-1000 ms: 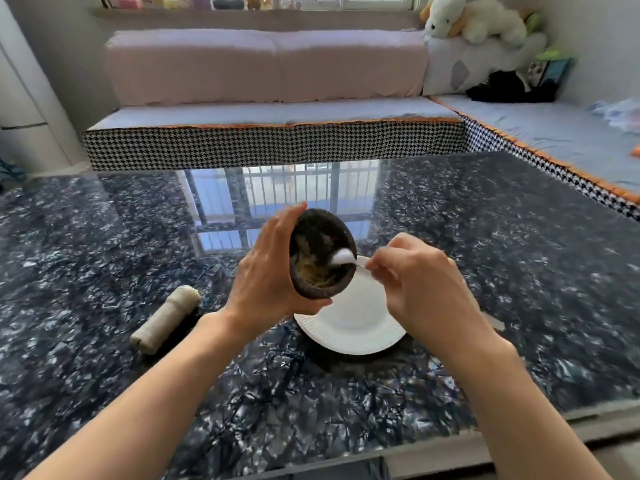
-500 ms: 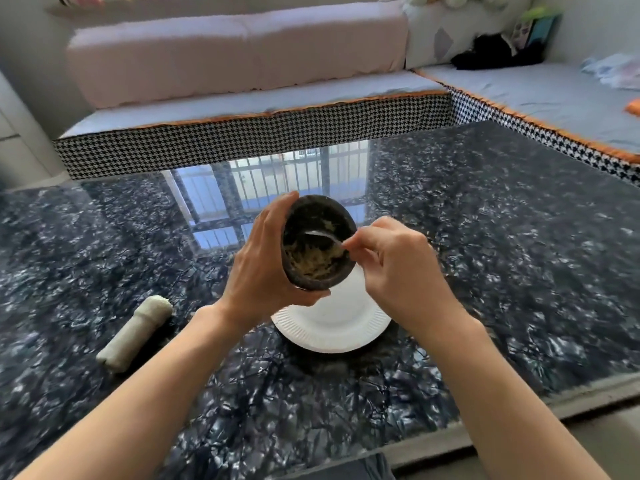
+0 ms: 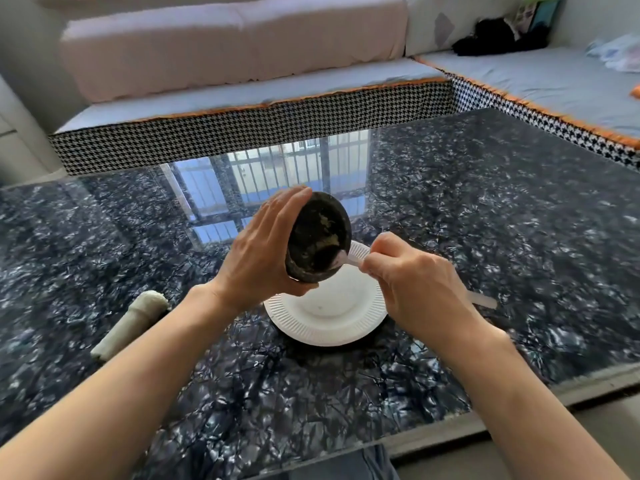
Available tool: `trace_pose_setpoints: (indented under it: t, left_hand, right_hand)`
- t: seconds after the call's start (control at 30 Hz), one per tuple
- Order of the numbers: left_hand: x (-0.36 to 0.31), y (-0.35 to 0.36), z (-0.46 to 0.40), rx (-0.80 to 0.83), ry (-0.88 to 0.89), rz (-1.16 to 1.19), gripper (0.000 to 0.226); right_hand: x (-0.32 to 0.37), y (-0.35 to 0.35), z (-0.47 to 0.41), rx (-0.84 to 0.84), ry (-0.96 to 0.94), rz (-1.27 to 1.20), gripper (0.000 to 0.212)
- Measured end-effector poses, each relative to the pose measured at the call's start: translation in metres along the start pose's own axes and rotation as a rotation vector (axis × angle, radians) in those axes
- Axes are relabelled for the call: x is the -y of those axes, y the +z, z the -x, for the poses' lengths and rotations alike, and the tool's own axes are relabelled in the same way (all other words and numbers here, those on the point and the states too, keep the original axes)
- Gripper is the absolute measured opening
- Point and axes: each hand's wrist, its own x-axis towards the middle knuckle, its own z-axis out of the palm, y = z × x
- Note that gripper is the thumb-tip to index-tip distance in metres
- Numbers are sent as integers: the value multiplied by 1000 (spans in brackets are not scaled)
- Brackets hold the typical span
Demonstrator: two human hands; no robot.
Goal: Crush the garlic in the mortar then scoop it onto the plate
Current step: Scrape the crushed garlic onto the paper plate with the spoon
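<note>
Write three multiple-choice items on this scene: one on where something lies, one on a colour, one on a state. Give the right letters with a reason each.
1. Where does the pestle lie?
A. inside the mortar
B. on the table, left of the plate
C. on the sofa

2. What colour is the plate?
A. white
B. red
C. black

3. How is the mortar held?
A. standing flat on the table
B. upside down on the plate
C. tilted above the plate in the left hand

Answers: 1 B, it rests on the dark table beside the left forearm. 2 A, its ribbed rim is white. 3 C, its mouth faces the right hand, whose spoon reaches its rim.
</note>
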Motion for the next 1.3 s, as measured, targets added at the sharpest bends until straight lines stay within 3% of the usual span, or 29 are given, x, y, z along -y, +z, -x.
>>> trace_pose_setpoints:
  t: [0.23,0.37,0.5,0.7,1.07,1.3]
  left_hand:
    - [11,8,-3,42,138,-117,104]
    - [13,5,-6,37,177,-175,103]
    - [15,5,-9,69,227,-244,109]
    - [20,11,-8,88,220,-248,109]
    - [23,3,-8,86,191,-219,109]
    - [26,1,-7,61,160,-253,111]
  right_hand:
    - [5,5,-20,-200,108,-115,16]
    - [7,16,-15,-103,198,-127,19]
    - [10,16,-5,-24,163,-97,25]
    - [5,-8,7,116,114,81,18]
    - [26,4,-26,-155,76,125,22]
    - [41,10,-17,30,249,46,27]
